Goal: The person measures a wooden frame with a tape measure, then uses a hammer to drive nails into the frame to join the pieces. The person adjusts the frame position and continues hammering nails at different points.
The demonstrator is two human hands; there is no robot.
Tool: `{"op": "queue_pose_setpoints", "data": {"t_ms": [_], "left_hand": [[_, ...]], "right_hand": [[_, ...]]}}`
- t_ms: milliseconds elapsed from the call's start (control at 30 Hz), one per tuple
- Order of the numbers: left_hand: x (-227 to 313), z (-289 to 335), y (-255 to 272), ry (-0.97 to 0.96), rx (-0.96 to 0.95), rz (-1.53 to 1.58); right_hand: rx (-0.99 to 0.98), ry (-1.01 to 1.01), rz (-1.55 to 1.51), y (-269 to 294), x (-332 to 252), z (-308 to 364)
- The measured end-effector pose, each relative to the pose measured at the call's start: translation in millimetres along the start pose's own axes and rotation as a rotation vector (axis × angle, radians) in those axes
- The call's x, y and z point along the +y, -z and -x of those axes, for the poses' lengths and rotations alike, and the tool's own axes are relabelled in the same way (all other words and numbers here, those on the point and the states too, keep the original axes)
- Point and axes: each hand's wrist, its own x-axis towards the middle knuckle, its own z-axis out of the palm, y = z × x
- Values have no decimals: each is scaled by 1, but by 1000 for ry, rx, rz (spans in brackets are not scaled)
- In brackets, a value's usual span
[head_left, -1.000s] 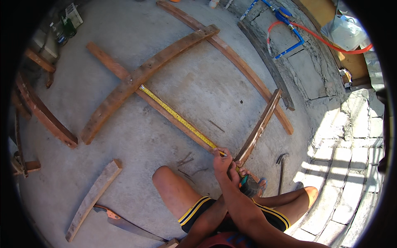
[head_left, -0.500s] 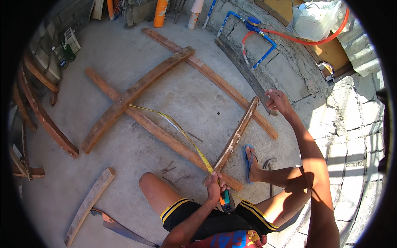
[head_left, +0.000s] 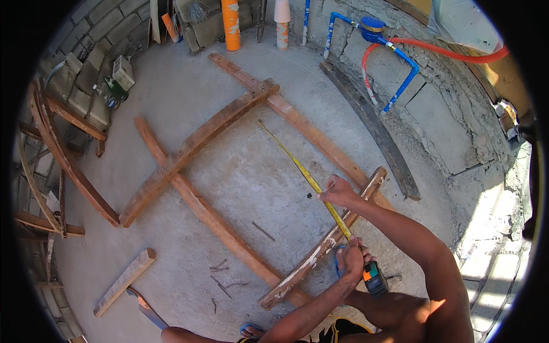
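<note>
concrete floor [head_left: 240,171] now: right hand [head_left: 338,191] has come back, pinching the yellow tape [head_left: 297,168]; left hand [head_left: 351,258] grips its case [head_left: 374,278] by the plank [head_left: 320,248].

An outdoor building yard: rough concrete floor [head_left: 240,171], block wall [head_left: 440,108], exposed blue pipes [head_left: 403,86] (scrap planks [head_left: 123,281] lie about).

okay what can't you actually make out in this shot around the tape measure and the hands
- Tape measure markings: head view, too small to read.
- Whatever the right hand pinches: too small.
- Tape measure case: partly covered by the left hand.
- Plank lower end: crosses behind another board.
</note>
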Motion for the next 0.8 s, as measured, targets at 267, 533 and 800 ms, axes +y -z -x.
{"op": "queue_pose_setpoints", "data": {"t_ms": [267, 533, 800], "left_hand": [[-49, -66, -52, -271, 181, -173], [-64, -111, -75, -259, 91, -60], [-51, -170, -141, -570, 183, -157]], "right_hand": [[74, 0, -558, 19, 21, -57], [267, 273, 60, 55, 22, -107], [258, 343, 110, 74, 23, -164]]}}
